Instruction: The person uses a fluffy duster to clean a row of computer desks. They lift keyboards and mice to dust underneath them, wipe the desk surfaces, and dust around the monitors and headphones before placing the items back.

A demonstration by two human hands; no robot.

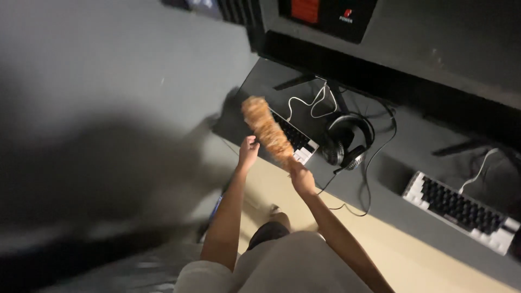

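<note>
My right hand (302, 179) grips a fluffy orange duster (267, 130) over the near keyboard (296, 140). My left hand (248, 151) is loosely curled, touching the duster's side; headphones (347, 140) lie just beyond.

On the desk (391, 179), the headphones (347, 138) lie between two keyboards (296, 138), under the wall.

A fluffy feather duster (267, 130), tan and orange-brown, long and thick like a brush; it slants from upper left to lower right, just above the middle of the frame; its lower end sits in the right hand (302, 179); its shaggy head lies over the near end of a black-and-white keyboard (296, 140); its outline is slightly blurred.
</note>
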